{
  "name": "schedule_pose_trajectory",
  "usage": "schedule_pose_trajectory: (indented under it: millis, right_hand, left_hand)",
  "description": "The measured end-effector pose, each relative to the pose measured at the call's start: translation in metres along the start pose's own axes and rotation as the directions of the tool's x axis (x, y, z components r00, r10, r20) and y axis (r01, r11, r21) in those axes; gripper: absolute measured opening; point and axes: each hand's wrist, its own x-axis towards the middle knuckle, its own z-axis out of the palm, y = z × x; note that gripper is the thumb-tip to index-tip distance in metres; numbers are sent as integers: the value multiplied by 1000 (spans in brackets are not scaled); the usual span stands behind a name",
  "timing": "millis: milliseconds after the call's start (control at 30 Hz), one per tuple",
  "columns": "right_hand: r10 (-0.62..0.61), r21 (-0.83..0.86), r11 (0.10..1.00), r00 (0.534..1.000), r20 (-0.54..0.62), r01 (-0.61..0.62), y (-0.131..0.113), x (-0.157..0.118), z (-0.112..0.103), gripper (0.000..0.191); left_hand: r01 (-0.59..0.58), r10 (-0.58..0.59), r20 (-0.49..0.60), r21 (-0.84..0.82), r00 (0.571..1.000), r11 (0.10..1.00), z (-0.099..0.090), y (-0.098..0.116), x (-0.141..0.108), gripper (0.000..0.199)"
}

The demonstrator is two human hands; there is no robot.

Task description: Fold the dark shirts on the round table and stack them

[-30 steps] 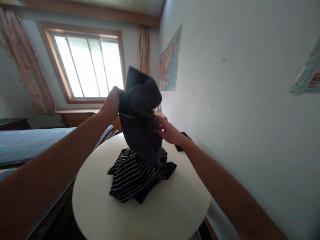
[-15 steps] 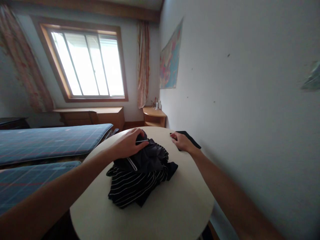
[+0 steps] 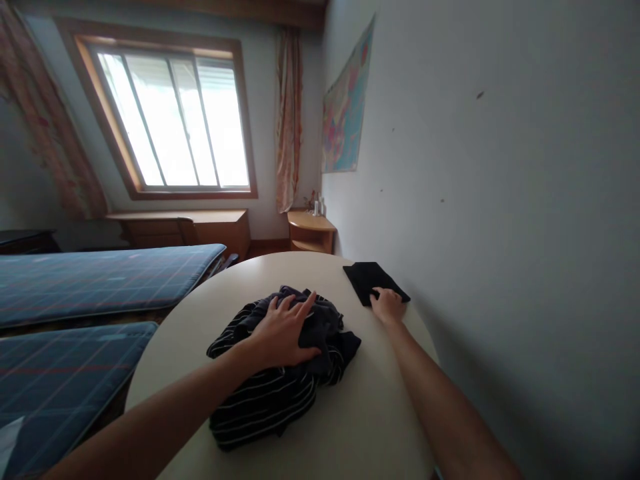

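A rumpled pile of clothes lies on the round cream table (image 3: 190,333). A black garment with white stripes (image 3: 260,407) is at its bottom, with a plain dark grey garment (image 3: 327,323) bunched on top. My left hand (image 3: 283,333) rests on the pile, fingers spread and thumb out to the right. Toward the table's far right edge, beside the wall, a flat folded black cloth (image 3: 367,277) lies apart from the pile. My right hand (image 3: 389,307) is at its near edge, fingers curled against it; the fingertips are partly hidden.
The white wall (image 3: 480,267) runs close along the table's right side. Blue plaid mattresses (image 3: 100,280) lie to the left. Beyond the table are a corner shelf (image 3: 313,221) with small items, a wooden desk (image 3: 220,217) and a window (image 3: 175,120).
My left hand has come nearer and spread out on the pile, and the grey garment now lies lower. My right hand has shifted right along the black cloth, uncovering its left part.
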Motion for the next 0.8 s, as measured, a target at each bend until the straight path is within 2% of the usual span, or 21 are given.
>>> schedule_pose_trajectory:
  millis: [133,200,300,367,433,500,667,800]
  right_hand:
    - [-34,42,999,999,-28,35,1,5,1,34]
    - [-52,67,996,998,-43,55,4,7,1,36]
    - [-63,113,991,994,-88,73,11,7,2,39]
    - [-78,137,986,991,-108,92,15,7,3,40]
    - [-92,150,983,989,-113,109,17,6,4,38]
    - [-97,164,979,988,-123,117,17,5,5,37]
    - [-46,257,963,986,-160,86,13,1,5,39]
    - [23,442,890,959,-281,109,10,-4,-1,42]
  left_hand:
    - [59,-57,-42,44,997,997,7,7,0,101]
    - [18,-13,-52,98,999,995,10,14,-5,103]
    - [-122,118,33,144,992,982,10,20,-21,114]
    - [-166,151,104,160,983,973,8,21,-32,121]
    - [-146,124,124,193,985,970,8,21,-40,126]
    - [-101,81,94,235,992,967,12,21,-42,125]
    - [-9,4,18,266,1000,964,27,11,-15,121]
    - [49,-54,9,271,999,961,31,-14,21,119]
